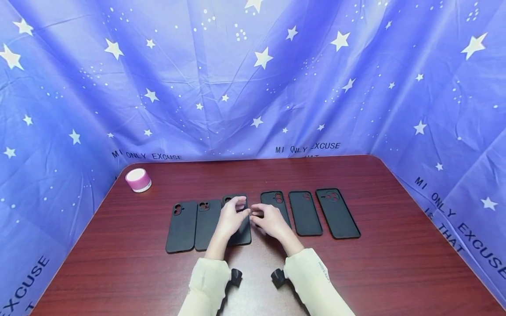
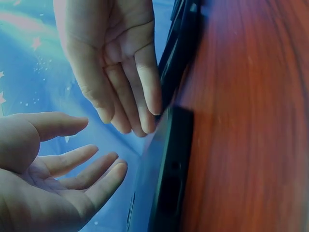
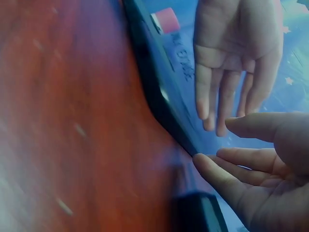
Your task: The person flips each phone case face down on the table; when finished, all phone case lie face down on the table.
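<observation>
Several black phone cases lie in a row on the table. At the left, two cases [image 1: 182,228] [image 1: 207,224] show their outer backs. My left hand [image 1: 230,220] hovers over a third case [image 1: 244,236] and partly hides it. Just right of it, my right hand [image 1: 272,222] is over the near left part of another case [image 1: 270,199], whose raised rim faces up. Two more rim-up cases [image 1: 306,215] [image 1: 339,216] lie farther right. Both hands hold nothing; their loosely bent fingers face each other across a small gap. Palms show in both wrist views.
A pink and white roll [image 1: 138,181] stands at the table's back left corner. Blue star-printed cloth [image 1: 253,101] hangs behind and along both sides. Black wrist devices [image 1: 236,277] [image 1: 278,278] stick out inward from both sleeves, above the dark red tabletop [image 1: 118,272].
</observation>
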### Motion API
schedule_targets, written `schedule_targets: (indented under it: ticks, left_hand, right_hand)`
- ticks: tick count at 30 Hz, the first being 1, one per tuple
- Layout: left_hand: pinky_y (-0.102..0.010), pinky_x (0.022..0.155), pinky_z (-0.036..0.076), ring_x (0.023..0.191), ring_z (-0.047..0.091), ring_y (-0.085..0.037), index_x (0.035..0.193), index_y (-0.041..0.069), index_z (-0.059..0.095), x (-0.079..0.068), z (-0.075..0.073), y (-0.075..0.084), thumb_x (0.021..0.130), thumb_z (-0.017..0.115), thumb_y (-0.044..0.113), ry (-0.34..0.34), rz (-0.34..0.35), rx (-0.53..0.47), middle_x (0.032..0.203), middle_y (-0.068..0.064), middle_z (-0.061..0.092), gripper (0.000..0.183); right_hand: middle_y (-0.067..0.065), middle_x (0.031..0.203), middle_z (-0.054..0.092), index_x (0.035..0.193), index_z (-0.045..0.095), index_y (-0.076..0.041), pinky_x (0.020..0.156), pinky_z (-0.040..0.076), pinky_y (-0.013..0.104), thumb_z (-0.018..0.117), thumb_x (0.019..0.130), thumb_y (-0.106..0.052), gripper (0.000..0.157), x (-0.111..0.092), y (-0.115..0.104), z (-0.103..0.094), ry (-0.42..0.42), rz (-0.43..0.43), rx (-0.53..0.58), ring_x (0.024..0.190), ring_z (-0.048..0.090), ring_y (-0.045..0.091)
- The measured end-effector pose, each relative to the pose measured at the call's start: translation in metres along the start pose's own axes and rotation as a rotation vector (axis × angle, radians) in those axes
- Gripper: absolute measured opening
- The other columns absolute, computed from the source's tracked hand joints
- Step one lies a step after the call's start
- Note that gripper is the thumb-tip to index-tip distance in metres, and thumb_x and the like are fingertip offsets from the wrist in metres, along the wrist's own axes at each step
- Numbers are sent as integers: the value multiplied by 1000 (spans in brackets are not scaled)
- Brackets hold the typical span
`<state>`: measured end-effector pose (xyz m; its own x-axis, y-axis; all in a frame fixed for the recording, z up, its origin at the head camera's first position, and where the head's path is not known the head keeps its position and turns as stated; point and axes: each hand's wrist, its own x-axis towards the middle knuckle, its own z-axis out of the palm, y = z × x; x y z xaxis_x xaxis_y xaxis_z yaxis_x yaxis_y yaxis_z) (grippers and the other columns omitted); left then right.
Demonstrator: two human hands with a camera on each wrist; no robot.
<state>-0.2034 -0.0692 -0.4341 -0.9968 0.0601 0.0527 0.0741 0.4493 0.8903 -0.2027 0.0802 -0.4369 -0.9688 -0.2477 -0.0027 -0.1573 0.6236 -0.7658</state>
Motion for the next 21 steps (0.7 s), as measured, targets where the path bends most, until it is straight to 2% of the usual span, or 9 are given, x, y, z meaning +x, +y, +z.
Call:
schedule_targets:
  ticks: [7,15,21]
  left_hand:
    - [-46,96,52,113,63,-37,125,-7,57,6,17,6,89,65,4,-26,13,-32,124,-25,63,39]
    - [-45,96,52,113,63,-35,127,-5,57,10,37,11,90,64,8,-41,-30,-52,122,-23,64,39]
    - [-46,96,52,115,62,-35,129,-4,55,8,44,11,91,63,10,-49,-60,-56,124,-23,63,41]
  right_hand:
    - [13,117,70,125,63,-2,100,49,46,66,91,-16,36,2,11,-21,97,17,-36,111,66,27]
    - [16,120,69,127,61,0,98,49,48,65,92,-14,38,2,24,-43,147,36,-45,111,65,29]
    - [17,121,68,128,60,0,99,49,48,64,92,-17,40,0,35,-58,195,96,-39,113,64,30]
